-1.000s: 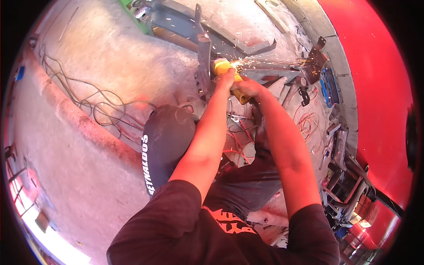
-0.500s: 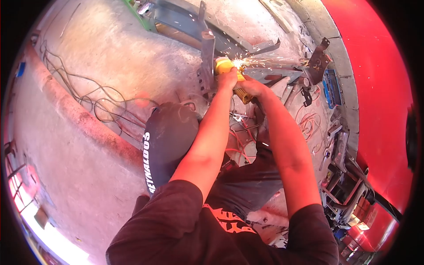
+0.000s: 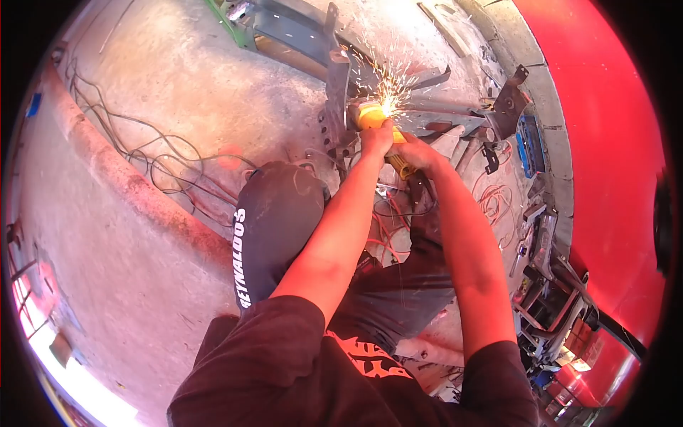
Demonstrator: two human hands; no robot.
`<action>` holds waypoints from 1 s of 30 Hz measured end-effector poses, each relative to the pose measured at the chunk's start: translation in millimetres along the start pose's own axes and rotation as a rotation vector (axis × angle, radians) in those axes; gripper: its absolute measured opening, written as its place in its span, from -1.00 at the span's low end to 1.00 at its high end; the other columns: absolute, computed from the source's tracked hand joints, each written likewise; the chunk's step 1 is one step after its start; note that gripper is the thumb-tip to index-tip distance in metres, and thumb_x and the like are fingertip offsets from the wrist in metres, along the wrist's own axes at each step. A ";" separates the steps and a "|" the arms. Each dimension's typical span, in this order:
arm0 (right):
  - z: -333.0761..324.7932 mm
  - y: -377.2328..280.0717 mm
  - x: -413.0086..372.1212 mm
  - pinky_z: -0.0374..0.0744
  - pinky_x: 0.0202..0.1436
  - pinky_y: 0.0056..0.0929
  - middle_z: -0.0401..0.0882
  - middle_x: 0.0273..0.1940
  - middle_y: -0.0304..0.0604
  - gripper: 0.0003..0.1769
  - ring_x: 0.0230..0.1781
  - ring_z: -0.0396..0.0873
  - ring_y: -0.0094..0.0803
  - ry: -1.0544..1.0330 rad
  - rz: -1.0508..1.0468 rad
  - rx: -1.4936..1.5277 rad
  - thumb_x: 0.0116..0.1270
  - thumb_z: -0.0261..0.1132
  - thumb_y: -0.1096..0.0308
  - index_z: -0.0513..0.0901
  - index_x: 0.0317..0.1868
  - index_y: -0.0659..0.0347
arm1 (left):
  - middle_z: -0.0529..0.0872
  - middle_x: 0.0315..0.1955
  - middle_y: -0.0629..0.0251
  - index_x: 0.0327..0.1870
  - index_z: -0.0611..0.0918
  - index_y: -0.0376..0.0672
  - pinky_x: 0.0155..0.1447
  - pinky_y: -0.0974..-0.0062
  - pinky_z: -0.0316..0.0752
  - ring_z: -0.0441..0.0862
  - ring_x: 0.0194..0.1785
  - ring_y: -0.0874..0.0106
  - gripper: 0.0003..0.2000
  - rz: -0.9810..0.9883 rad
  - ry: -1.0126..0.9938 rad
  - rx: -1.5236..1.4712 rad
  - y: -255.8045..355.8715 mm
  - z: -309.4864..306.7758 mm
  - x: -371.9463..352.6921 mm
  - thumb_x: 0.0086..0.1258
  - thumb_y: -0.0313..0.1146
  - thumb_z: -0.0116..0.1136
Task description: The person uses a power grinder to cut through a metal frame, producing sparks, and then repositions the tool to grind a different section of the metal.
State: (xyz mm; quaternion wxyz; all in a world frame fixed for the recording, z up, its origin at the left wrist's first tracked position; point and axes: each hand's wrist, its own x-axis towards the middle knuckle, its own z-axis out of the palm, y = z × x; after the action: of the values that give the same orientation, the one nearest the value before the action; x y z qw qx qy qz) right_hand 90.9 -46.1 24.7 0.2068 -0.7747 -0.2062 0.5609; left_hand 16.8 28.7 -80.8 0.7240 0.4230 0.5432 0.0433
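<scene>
While sparks (image 3: pixel 393 84) spray: yellow grinder (image 3: pixel 371 116) near metal bracket (image 3: pixel 338 89)
Left hand (image 3: pixel 377 139): clamped on grinder's front
Right hand (image 3: pixel 420 152): clamped behind it

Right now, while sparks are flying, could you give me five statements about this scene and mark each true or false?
1. The left hand and right hand both grip the yellow power tool. True.
2. The person wears thick gloves. False: both hands are bare.
3. Bright sparks spray out by the tool's front end. True.
4. The person's shirt sleeves reach the wrists. False: the dark sleeves are short, leaving the forearms bare.
5. A large red surface fills much of the picture's right side. True.
</scene>
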 end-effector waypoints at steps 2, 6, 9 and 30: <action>-1.1 1.7 0.3 0.60 0.03 -0.38 0.70 0.07 -0.17 -0.30 -0.03 0.66 -0.39 0.002 0.019 0.002 0.26 0.44 0.20 0.51 0.41 0.18 | 0.59 0.26 -0.42 0.26 0.46 -0.73 0.36 0.23 0.52 0.60 0.37 -0.02 -0.09 -0.006 -0.045 0.001 5.3 -4.7 -5.5 0.33 0.18 0.24; 2.3 -26.0 -14.2 0.60 -0.01 -0.34 0.71 0.01 -0.15 -0.29 -0.06 0.65 -0.37 0.046 -0.023 0.031 0.18 0.46 0.19 0.56 0.34 0.21 | 0.58 0.27 -0.41 0.27 0.46 -0.71 0.37 0.23 0.52 0.59 0.37 -0.03 -0.09 -0.039 -0.006 -0.025 10.1 1.6 0.6 0.33 0.20 0.23; 4.3 -23.5 -3.6 0.59 -0.02 -0.32 0.72 -0.02 -0.14 -0.30 -0.07 0.64 -0.36 0.022 -0.046 0.095 0.13 0.48 0.18 0.60 0.30 0.23 | 0.59 0.27 -0.39 0.27 0.46 -0.71 0.38 0.23 0.52 0.59 0.37 -0.04 -0.08 -0.068 0.027 -0.067 1.5 1.2 18.3 0.32 0.21 0.23; -7.1 35.9 18.8 0.58 -0.01 -0.34 0.71 -0.02 -0.15 -0.29 -0.09 0.63 -0.38 -0.017 -0.059 0.025 0.14 0.47 0.14 0.58 0.31 0.22 | 0.75 0.07 -0.25 0.10 0.66 -0.59 0.14 0.25 0.61 0.76 0.15 0.09 -0.26 -0.029 0.094 -0.016 -16.3 18.3 6.6 0.31 0.13 0.29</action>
State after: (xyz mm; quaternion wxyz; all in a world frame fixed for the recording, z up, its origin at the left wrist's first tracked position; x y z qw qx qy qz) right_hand 106.2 -66.2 -7.8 0.2310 -0.7608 -0.2238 0.5636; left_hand 28.1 11.3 -95.5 0.7016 0.4067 0.5823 0.0572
